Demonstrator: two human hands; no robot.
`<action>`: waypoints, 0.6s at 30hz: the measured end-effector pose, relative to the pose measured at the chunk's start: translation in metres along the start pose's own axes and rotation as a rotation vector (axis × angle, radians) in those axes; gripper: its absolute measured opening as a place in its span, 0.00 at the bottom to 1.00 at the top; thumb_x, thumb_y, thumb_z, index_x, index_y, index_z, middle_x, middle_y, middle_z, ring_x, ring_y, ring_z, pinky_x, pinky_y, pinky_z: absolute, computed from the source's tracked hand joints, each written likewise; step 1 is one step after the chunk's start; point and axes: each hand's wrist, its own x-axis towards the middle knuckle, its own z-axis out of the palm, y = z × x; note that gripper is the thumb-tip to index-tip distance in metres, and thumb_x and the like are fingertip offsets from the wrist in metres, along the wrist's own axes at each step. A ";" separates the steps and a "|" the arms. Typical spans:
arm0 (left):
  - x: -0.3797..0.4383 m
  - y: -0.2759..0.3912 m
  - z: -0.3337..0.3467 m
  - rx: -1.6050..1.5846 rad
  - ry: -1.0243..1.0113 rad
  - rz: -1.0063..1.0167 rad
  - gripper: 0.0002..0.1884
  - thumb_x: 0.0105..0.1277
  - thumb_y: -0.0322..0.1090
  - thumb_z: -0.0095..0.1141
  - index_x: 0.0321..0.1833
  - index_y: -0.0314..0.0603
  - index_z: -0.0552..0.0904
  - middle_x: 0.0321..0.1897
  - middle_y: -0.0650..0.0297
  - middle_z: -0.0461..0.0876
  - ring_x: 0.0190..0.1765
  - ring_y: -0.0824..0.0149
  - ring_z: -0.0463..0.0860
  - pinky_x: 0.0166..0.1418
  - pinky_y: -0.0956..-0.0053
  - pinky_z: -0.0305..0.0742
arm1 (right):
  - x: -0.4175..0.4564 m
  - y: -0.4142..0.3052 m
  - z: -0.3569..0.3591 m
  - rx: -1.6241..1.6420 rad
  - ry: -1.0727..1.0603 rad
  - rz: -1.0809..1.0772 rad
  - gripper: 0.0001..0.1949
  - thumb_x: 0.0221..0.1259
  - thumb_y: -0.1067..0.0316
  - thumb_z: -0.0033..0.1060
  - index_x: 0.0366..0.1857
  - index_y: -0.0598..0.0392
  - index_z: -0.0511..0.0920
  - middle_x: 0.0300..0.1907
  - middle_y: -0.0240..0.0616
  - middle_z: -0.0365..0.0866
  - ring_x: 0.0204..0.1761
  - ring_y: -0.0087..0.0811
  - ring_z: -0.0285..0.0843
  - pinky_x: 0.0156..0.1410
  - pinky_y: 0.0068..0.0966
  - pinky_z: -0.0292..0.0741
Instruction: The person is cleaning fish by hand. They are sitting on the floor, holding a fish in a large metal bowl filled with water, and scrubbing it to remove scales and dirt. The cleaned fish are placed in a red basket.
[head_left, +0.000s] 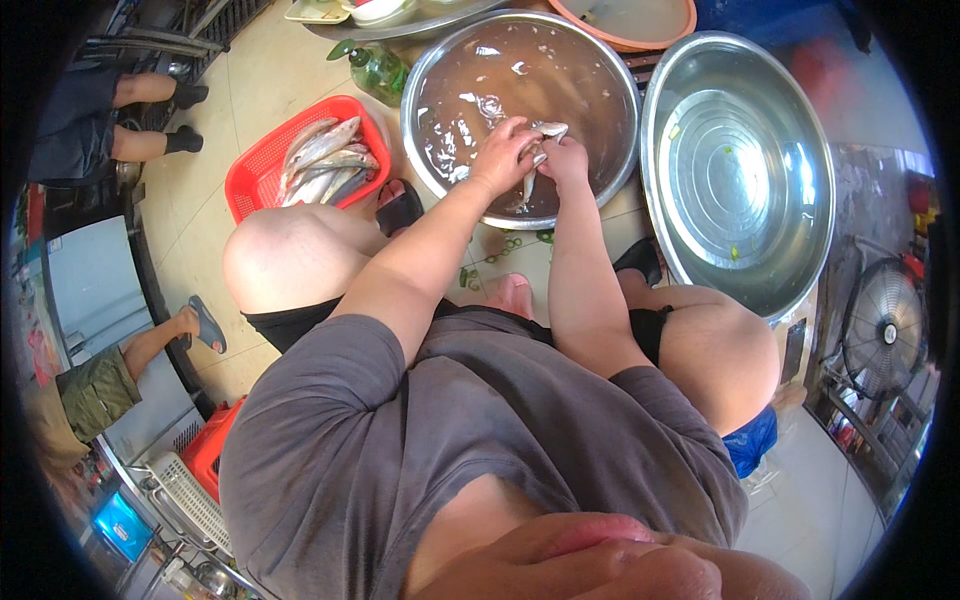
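Over a wide metal basin (525, 220) of murky brown water, both my hands are on a small silvery fish (553, 130). My left hand (507, 155) has its fingers curled around the fish from the left. From the right, my right hand (565, 160) pinches it. Part of the fish's body is hidden by my fingers, and a pale part hangs down between my hands towards the water. Left of the basin stands a red plastic basket (247, 176), with several whole silvery fish (330, 161) piled in it.
A large metal basin (720, 180) with green scraps stands at the right. A green pump bottle (379, 75) and an orange tub (637, 22) of cloudy water flank the brown-water basin. Green slices (510, 244) litter the tiles. Two other people's legs and a fan (885, 330) are farther off.
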 end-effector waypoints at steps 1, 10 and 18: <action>0.001 0.000 -0.002 0.030 0.004 0.038 0.15 0.58 0.29 0.62 0.50 0.48 0.82 0.56 0.56 0.76 0.55 0.51 0.80 0.62 0.62 0.76 | 0.000 -0.001 0.001 -0.012 -0.010 -0.004 0.08 0.62 0.68 0.59 0.40 0.59 0.82 0.35 0.35 0.83 0.31 0.23 0.81 0.31 0.19 0.81; 0.006 -0.016 -0.001 -0.135 0.000 -0.224 0.06 0.63 0.29 0.57 0.43 0.44 0.82 0.40 0.54 0.83 0.46 0.47 0.82 0.52 0.59 0.78 | 0.003 0.000 0.004 -0.135 -0.030 -0.067 0.11 0.56 0.66 0.60 0.34 0.64 0.83 0.26 0.42 0.85 0.21 0.28 0.82 0.27 0.26 0.79; 0.000 -0.002 -0.004 0.030 -0.085 -0.138 0.12 0.61 0.34 0.60 0.48 0.48 0.84 0.56 0.61 0.77 0.49 0.51 0.83 0.54 0.59 0.80 | 0.006 0.002 0.002 -0.099 -0.011 -0.065 0.12 0.57 0.64 0.60 0.35 0.63 0.84 0.24 0.42 0.84 0.21 0.29 0.82 0.26 0.28 0.78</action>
